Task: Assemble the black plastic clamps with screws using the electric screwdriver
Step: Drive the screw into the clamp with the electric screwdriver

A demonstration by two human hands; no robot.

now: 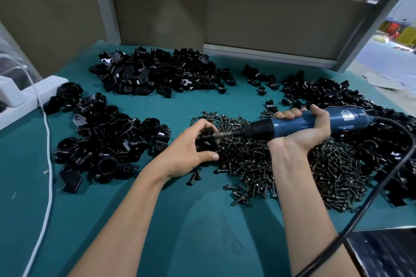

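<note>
Your left hand (193, 144) grips black clamp (209, 141) just above screw pile (258, 164), mid counter (112, 220). Your right hand (308, 126) clenches blue electric screwdriver (292, 122), held level, bit pressed into clamp's side. Risk: driver tilts, bit slips off screw, cross-threads it or nicks fingertips beside it. Black cord (382, 183) trails toward counter's near right corner; snag could jerk tool. Clamps that look finished (101, 141) heaped near left edge.
</note>
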